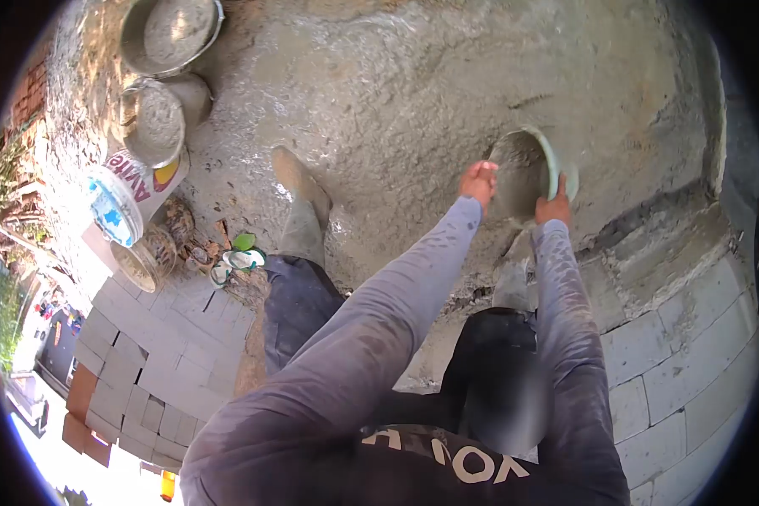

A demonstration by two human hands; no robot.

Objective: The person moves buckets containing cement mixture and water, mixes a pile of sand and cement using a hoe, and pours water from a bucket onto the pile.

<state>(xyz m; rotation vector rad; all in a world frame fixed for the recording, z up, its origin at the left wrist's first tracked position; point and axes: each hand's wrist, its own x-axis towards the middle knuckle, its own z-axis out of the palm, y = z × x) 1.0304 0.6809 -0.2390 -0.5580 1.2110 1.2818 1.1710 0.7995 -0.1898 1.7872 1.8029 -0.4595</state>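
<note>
- Left hand (pixel 479 181), right of the frame's centre: fingers curled at the left edge of a tipped bucket (pixel 531 173). The grip looks clamped on it, though whether on the rim or a handle I cannot tell.
- Right hand (pixel 553 207), just below and to the right: its grip also looks clamped on the bucket, at the lower part of the pale green rim, one finger laid upward along the outside.
- The bucket lies tilted, right of centre, its mouth turned toward the left of the frame. Some grey shows inside; how much mix is left there is too blurred to tell.
- Wet grey mix (pixel 379 143) covers most of the ground across the upper and middle frame. A boot (pixel 299 185) stands in it, left of centre.
- As a judgement, much of the mix is down. Its surface is lumpy and uneven through the middle, so levelling appears not yet done.
- At the upper left, a round tub (pixel 132 38) and a second bucket (pixel 196 97) both contain grey mix, apparently not yet spread.
- Below them stands a white lettered pail (pixel 143 181).
- Pale blocks (pixel 691 354) at the lower right lie bare of fresh mix.
</note>
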